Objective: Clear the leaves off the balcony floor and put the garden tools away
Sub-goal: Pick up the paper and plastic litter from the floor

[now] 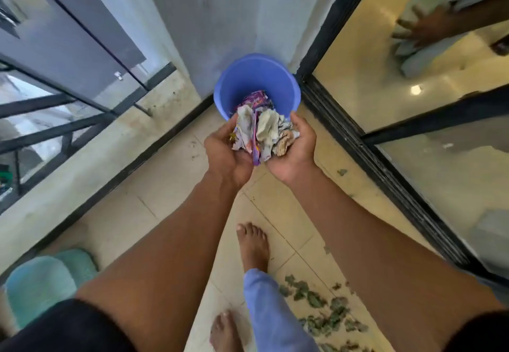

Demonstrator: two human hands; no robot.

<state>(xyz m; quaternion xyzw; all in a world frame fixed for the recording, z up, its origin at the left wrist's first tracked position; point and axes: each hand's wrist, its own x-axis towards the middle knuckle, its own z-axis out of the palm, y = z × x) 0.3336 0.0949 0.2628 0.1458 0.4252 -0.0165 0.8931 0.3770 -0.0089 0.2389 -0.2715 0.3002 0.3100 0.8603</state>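
A blue plastic bucket (256, 76) stands on the balcony floor against the white wall, with a purple wrapper lying inside it. Just over its near rim, my left hand (225, 153) and my right hand (294, 150) together cup a bundle of crumpled paper and wrappers (261, 134), fingers curled round it from both sides. Dry green leaves (322, 310) lie scattered on the tiles at the lower right, beside my bare feet. No garden tools are in view.
A black metal railing (68, 120) with a concrete kerb runs along the left. A sliding glass door (413, 159) on a black track lines the right and mirrors my hand. Teal slippers (46, 283) sit at the lower left.
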